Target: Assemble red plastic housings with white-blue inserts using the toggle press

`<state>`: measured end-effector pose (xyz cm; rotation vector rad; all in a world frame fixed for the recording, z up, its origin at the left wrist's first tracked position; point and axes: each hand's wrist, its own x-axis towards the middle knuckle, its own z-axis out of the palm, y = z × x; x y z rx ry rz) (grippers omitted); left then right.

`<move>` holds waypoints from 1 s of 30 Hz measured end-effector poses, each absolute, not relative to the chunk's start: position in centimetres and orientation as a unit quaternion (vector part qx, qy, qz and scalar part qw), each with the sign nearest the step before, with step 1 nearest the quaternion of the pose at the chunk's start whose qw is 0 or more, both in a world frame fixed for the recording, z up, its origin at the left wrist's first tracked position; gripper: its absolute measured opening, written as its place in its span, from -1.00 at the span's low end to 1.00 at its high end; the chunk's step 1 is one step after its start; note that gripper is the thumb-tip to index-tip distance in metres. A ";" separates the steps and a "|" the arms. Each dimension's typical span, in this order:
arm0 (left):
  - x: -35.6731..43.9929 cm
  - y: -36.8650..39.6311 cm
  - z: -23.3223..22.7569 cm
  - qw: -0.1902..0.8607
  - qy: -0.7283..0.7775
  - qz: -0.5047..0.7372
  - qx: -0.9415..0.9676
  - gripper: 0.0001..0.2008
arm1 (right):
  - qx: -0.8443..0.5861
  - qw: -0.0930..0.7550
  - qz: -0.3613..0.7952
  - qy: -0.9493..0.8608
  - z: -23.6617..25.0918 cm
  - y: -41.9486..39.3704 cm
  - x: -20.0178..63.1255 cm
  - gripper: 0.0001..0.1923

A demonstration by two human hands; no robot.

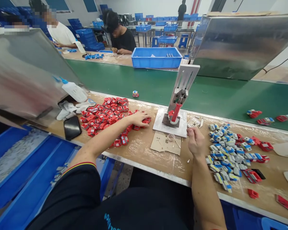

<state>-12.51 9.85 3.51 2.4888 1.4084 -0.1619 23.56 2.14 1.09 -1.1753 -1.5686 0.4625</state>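
My left hand (139,118) lies at the right edge of a heap of red toy-car parts (103,115). Its fingers are stretched out over a red part (147,120) and touch it. My right hand (196,140) is closed in a pinch beside the front right corner of a pale base plate (158,123); what its fingers hold, if anything, I cannot make out. On the plate stands a metal press fixture (182,86) with a red ribbed handle (176,112). A red part (171,114) sits at its foot, partly hidden.
A cardboard piece (162,145) bears a small dish and swabs. Right lies a heap of white, blue and yellow parts (227,150). Left are a phone (72,127), gloves (66,110) and a squeeze bottle (75,91). Beyond runs a green conveyor belt (110,76) carrying several toy cars; people sit across it.
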 end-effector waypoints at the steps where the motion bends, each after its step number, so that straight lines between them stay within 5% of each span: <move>1: -12.2 9.1 3.5 0.134 0.478 -0.057 0.866 -0.33 | -0.494 0.536 0.194 -0.656 1.1 2.2 23.7 -0.50; 13: -9.1 3.9 3.0 0.078 0.563 0.097 0.817 -0.63 | -0.508 0.508 0.183 -0.671 1.8 2.3 23.8 -0.55; 17: -9.2 3.0 3.3 0.086 0.569 0.303 0.759 -0.64 | -0.481 0.461 0.193 -0.721 2.0 2.0 23.5 -0.61; 23: -5.8 4.4 2.1 0.288 0.422 0.601 0.615 -0.56 | -0.434 0.338 0.238 -0.801 2.1 1.9 23.6 -0.79; 30: -2.0 6.4 -0.2 0.446 0.365 0.597 0.558 -0.41 | -0.389 0.351 0.245 -0.815 1.6 2.3 23.5 -0.84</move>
